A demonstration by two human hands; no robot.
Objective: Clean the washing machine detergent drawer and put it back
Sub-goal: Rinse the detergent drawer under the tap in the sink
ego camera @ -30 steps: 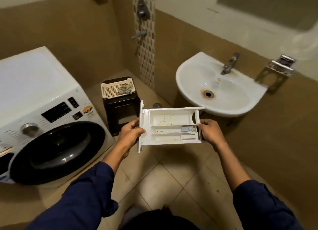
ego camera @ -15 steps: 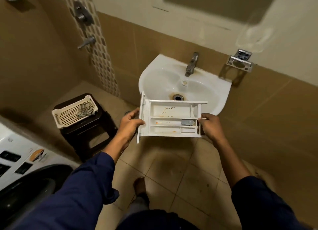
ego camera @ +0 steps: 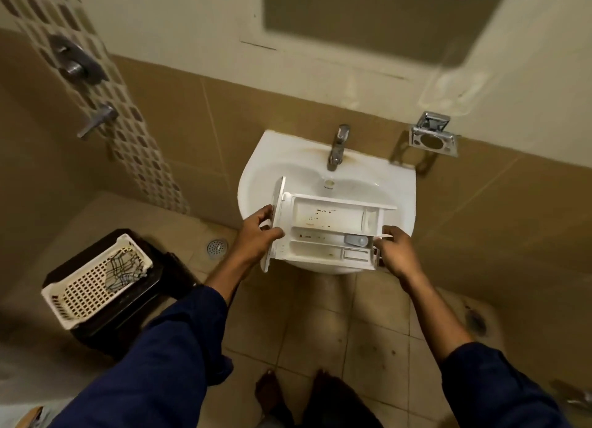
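Observation:
The white detergent drawer (ego camera: 326,232) hangs level over the basin of the white sink (ego camera: 259,177), compartments facing up. Brown specks dot its large compartment and a grey cap sits in the middle one. My left hand (ego camera: 256,232) grips the drawer's front panel on the left. My right hand (ego camera: 395,251) pinches the drawer's rear end on the right. The washing machine is out of view except for a sliver at the bottom left corner.
A chrome tap (ego camera: 338,147) stands at the sink's back. A white perforated basket (ego camera: 96,283) with a cloth rests on a dark stool (ego camera: 173,274) at the left. A floor drain (ego camera: 217,246) lies beyond it. A chrome holder (ego camera: 432,137) is on the wall.
I have turned from the washing machine to face the sink. The drawer, held in both hands, has moved from in front of the sink to over its basin.

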